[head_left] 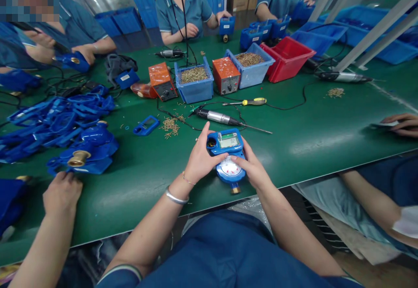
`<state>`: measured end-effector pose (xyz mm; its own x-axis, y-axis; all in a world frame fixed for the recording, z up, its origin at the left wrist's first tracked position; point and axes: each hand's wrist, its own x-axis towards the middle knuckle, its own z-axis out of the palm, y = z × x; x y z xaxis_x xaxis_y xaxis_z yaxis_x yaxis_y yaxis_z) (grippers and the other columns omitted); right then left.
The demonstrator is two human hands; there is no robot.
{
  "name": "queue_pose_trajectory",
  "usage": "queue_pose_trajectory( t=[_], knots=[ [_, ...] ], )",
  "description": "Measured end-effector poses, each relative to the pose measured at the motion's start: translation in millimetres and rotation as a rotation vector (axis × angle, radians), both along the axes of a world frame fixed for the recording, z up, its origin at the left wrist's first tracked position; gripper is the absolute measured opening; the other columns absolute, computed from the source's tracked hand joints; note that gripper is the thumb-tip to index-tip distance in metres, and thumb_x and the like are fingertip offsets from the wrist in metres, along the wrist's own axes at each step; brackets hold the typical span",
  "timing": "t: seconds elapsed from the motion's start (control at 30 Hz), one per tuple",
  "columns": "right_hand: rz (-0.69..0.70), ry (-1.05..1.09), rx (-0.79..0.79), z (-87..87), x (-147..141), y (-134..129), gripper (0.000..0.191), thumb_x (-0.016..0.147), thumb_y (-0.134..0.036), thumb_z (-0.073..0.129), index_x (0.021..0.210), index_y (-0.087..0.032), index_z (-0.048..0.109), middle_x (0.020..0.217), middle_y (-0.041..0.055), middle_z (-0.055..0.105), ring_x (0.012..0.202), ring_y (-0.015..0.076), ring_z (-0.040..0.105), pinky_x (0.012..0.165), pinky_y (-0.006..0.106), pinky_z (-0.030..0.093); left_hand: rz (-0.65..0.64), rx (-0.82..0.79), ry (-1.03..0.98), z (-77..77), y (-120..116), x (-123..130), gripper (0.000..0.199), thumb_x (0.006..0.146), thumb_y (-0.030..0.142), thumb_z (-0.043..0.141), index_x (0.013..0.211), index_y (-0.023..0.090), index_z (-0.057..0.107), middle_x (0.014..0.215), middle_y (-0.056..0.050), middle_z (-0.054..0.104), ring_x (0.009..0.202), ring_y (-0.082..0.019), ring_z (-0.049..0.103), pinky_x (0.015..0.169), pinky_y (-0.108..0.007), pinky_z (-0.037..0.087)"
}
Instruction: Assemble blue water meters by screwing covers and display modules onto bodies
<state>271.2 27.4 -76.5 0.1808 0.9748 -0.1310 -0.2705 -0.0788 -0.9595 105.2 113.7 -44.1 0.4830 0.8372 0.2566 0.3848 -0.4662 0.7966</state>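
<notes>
A blue meter (230, 169) with a small grey display and a round white dial lies between my hands near the table's front edge, its brass fitting pointing toward me. My left hand (203, 156) grips its left side, thumb across the middle. On the right side my right hand (254, 164) holds it too, thumb on the dial. Just beyond the meter lies an electric screwdriver (217, 117) with a long bit pointing right. Loose brass screws (170, 127) and a blue display cover (146, 125) rest to the left of it.
Blue frames (62, 113) pile up at left, beside a co-worker's hand (63, 192). Farther back stand blue screw bins (195, 91), orange boxes (226, 76) and a red bin (289, 59). A yellow screwdriver (254, 101) lies before them. Another person's hand (403, 124) is at right.
</notes>
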Motion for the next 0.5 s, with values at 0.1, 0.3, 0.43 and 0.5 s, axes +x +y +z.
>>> queue_pose_trajectory(
  t=[0.1,0.3,0.43,0.5],
  knots=[
    [0.026,0.112,-0.009,3.2,-0.3,-0.8,0.087,0.073,-0.038,0.073,0.148,-0.027,0.031,0.147,0.0055,0.046,0.130,0.0309,0.049,0.108,0.049,0.044,-0.006,0.056,0.007,1.5,0.2,3.4,0.104,0.068,0.039,0.082,0.151,0.028,0.020,0.130,-0.009,0.056,0.120,-0.028,0.054,0.105,-0.045,0.041],
    [0.010,0.158,-0.026,7.8,-0.9,-1.4,0.087,0.072,-0.035,0.073,0.148,-0.026,0.032,0.142,0.0065,0.051,0.127,0.0320,0.052,0.107,0.051,0.044,-0.025,0.115,0.020,2.8,2.3,4.1,0.098,0.068,0.042,0.081,0.148,0.025,0.028,0.133,-0.012,0.055,0.123,-0.028,0.052,0.106,-0.047,0.041],
    [0.020,0.120,-0.012,6.8,-1.9,-1.1,0.084,0.074,-0.035,0.071,0.148,-0.027,0.033,0.144,0.0058,0.049,0.127,0.0314,0.052,0.107,0.051,0.044,-0.022,0.081,-0.019,-0.9,3.3,2.0,0.097,0.066,0.047,0.082,0.146,0.025,0.032,0.134,-0.012,0.056,0.124,-0.029,0.053,0.107,-0.048,0.040],
    [0.029,0.086,0.007,3.9,-2.4,-0.3,0.083,0.074,-0.035,0.071,0.148,-0.026,0.033,0.146,0.0057,0.047,0.130,0.0309,0.049,0.109,0.051,0.042,-0.013,0.059,-0.066,-4.5,2.9,0.1,0.096,0.066,0.047,0.083,0.145,0.026,0.033,0.135,-0.012,0.056,0.125,-0.029,0.052,0.108,-0.048,0.039]
  ],
)
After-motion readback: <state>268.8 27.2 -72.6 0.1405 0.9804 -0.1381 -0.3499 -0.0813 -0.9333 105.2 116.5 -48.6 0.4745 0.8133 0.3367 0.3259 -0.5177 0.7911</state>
